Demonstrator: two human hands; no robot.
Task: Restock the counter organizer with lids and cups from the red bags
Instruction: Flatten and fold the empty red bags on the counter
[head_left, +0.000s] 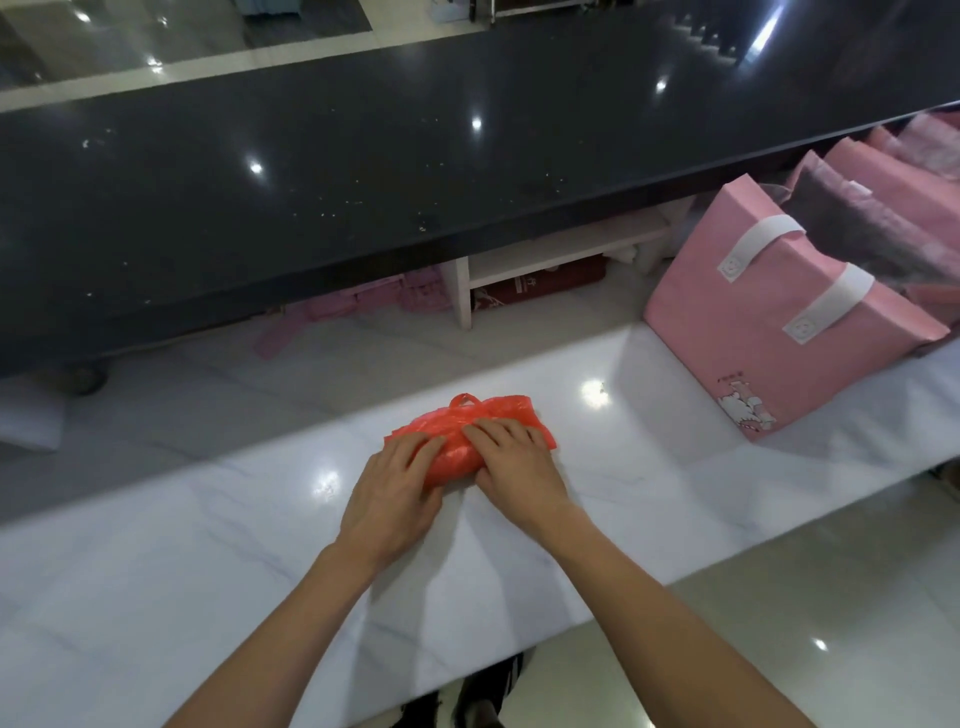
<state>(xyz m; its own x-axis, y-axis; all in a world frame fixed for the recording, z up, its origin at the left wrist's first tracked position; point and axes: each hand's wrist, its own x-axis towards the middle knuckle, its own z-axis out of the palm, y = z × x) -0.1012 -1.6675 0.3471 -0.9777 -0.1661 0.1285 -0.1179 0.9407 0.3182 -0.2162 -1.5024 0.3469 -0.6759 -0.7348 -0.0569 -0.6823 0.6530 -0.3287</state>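
White marble counter (218, 519), folded red bag (483, 423), left hand (392, 496) and right hand (514, 462) fingers flat, pressing it

No readable text anywhere. On the pink bag (769, 312), at the lower corner of its front face, a short line of small dark characters above a white cartoon print, too small to read. On the two white handle tabs of the same bag, faint round marks, illegible. To the left of that bag, under the dark counter, a dark red box (540, 288) with pale markings, also illegible.
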